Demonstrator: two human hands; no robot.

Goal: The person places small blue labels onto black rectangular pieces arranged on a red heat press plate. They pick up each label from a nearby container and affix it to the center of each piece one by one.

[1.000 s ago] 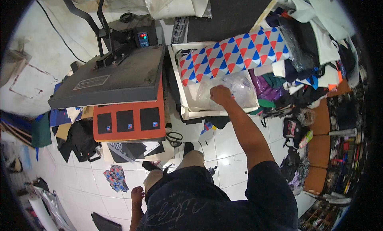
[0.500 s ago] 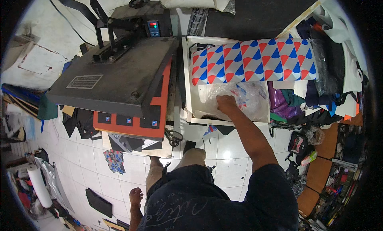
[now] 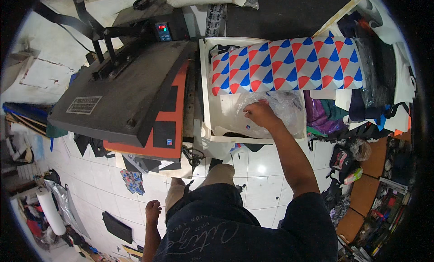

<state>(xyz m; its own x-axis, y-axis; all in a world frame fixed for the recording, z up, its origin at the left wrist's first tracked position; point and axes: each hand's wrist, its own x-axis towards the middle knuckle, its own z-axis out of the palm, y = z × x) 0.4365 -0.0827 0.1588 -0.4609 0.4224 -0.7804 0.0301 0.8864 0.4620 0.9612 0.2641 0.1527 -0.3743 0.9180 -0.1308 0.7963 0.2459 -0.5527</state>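
My right hand reaches over a crumpled clear plastic bag inside a white box. Its fingertips are pinched together; whatever is between them cannot be made out. A small blue-and-red label shows just below those fingers, at the bag. Behind the hand, a sheet patterned in red, blue and grey lies across the box. My left hand hangs low beside my leg, fingers loosely curled and slightly apart, holding nothing visible.
At left stands a heat press, its dark upper plate raised above an orange pad. A black piece with a small label lies on that pad. Scissors rest at the press's front corner. Fabrics and bags are piled right of the box.
The view has shifted slightly, so the press's upper plate now covers more of the pad. My right hand stays over the bag with its fingers shifted, and the small label shows below it.
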